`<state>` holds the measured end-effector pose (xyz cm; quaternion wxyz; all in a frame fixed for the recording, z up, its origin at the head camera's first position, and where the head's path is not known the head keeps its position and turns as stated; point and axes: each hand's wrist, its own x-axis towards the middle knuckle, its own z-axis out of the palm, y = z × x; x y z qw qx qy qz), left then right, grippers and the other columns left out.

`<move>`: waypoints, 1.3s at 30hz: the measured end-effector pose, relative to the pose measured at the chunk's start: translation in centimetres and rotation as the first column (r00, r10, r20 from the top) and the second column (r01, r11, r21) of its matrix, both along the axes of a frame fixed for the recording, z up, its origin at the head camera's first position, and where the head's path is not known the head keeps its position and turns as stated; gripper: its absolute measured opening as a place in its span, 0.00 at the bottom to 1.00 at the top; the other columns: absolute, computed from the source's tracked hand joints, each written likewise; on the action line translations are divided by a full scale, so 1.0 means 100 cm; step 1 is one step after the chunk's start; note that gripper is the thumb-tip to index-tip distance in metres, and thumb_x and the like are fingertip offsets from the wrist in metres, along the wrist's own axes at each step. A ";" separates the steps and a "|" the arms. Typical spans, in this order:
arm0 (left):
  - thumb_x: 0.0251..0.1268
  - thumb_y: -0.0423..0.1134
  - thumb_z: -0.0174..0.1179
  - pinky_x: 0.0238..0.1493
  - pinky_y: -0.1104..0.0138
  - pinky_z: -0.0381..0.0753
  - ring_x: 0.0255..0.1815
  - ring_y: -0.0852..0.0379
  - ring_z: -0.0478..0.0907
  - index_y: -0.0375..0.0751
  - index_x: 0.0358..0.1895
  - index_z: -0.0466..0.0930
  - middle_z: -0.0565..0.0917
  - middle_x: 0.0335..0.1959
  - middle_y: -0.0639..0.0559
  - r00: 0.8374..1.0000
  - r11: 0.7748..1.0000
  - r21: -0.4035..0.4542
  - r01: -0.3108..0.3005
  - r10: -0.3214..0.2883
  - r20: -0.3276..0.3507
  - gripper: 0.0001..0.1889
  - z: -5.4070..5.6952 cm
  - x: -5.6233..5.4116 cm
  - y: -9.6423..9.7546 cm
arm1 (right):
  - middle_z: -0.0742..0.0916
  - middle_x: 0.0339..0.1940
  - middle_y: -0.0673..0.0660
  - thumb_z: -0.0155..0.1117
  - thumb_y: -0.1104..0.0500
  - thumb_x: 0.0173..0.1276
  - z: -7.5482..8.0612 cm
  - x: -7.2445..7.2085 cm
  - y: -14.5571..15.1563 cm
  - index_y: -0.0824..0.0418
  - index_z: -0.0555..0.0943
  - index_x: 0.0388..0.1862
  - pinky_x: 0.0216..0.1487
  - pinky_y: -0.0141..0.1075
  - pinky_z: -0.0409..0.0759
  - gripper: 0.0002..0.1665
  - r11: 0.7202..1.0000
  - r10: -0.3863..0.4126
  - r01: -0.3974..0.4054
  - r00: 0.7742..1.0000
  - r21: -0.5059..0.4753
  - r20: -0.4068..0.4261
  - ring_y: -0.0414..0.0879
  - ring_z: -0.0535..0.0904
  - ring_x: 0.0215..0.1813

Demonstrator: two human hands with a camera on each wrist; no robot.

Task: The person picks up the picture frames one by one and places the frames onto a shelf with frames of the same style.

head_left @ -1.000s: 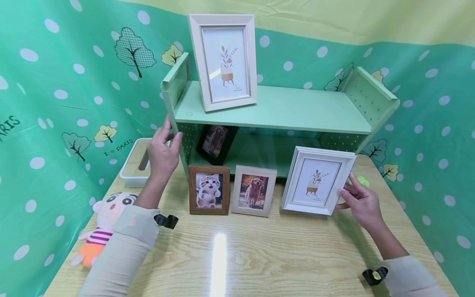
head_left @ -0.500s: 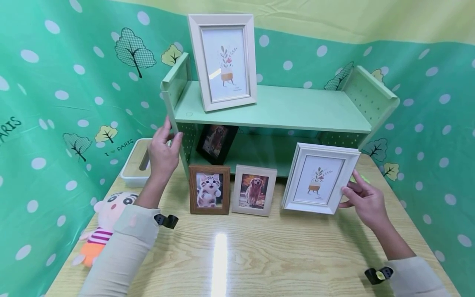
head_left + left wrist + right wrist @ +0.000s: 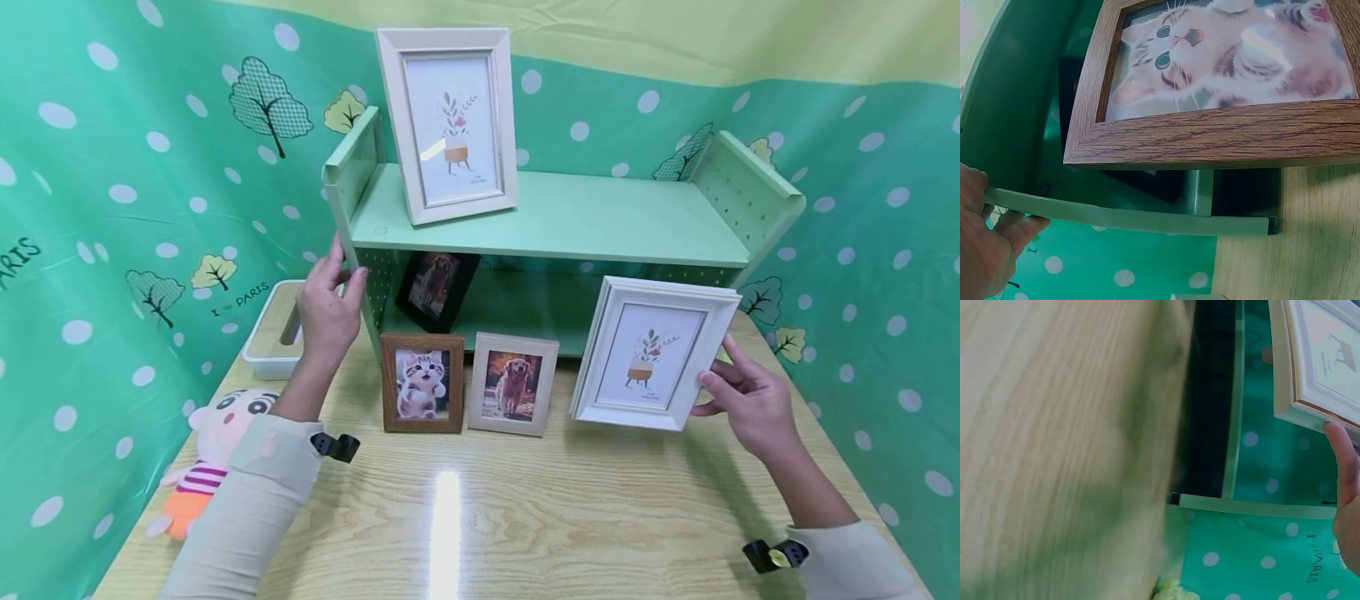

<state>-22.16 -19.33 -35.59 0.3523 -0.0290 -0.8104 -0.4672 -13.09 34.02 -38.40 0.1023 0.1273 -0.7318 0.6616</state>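
Note:
My right hand [image 3: 752, 408] grips a white picture frame [image 3: 590, 392] by its right edge, thumb at the front. The frame shows a potted-plant print, tilts slightly, and is raised in front of the shelf's right half; its side shows layered edges [image 3: 1310, 412]. With my left hand [image 3: 327, 312] I pinch the left side panel of the green shelf [image 3: 615, 217]; thumb and fingers straddle the panel's edge [image 3: 1104, 217] in the left wrist view. A brown frame [image 3: 423, 425] with a kitten picture and a cream frame [image 3: 513, 426] with a dog picture stand before the shelf.
A large white frame [image 3: 393, 125] stands on the top tier, left. On the lower tier a black frame [image 3: 461, 287] leans at a tilt. A tissue box [image 3: 273, 333] and a plush doll [image 3: 217, 450] are at the table's left. A patterned curtain [image 3: 150, 217] surrounds the table.
My right hand has lifted the white picture frame a little, up and to the right, away from the tabletop. My left hand stays on the shelf panel.

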 end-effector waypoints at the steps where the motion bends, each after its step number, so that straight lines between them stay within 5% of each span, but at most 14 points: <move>1: 0.73 0.34 0.61 0.57 0.55 0.89 0.57 0.43 0.85 0.50 0.76 0.66 0.83 0.58 0.37 1.000 1.000 0.001 0.001 -0.001 0.000 0.30 0.000 0.000 0.000 | 0.89 0.54 0.38 0.59 0.74 0.72 0.002 0.000 0.000 0.57 0.58 0.81 0.25 0.39 0.89 0.42 1.000 0.000 0.000 1.000 -0.001 -0.004 0.34 0.89 0.45; 21: 0.73 0.34 0.61 0.58 0.52 0.89 0.57 0.41 0.85 0.49 0.75 0.67 0.83 0.57 0.36 1.000 1.000 -0.002 0.002 -0.002 -0.009 0.30 -0.002 0.000 -0.001 | 0.88 0.57 0.38 0.58 0.76 0.71 0.026 0.004 -0.011 0.57 0.61 0.80 0.23 0.38 0.89 0.41 1.000 -0.021 0.021 0.998 0.005 -0.055 0.32 0.88 0.50; 39: 0.73 0.35 0.61 0.56 0.51 0.89 0.55 0.38 0.86 0.43 0.74 0.68 0.83 0.58 0.35 1.000 1.000 0.020 0.003 -0.003 -0.026 0.28 0.000 0.000 0.000 | 0.88 0.59 0.45 0.54 0.80 0.70 0.055 0.004 -0.011 0.62 0.61 0.79 0.22 0.38 0.89 0.41 0.996 0.048 -0.058 0.989 -0.070 -0.137 0.36 0.89 0.51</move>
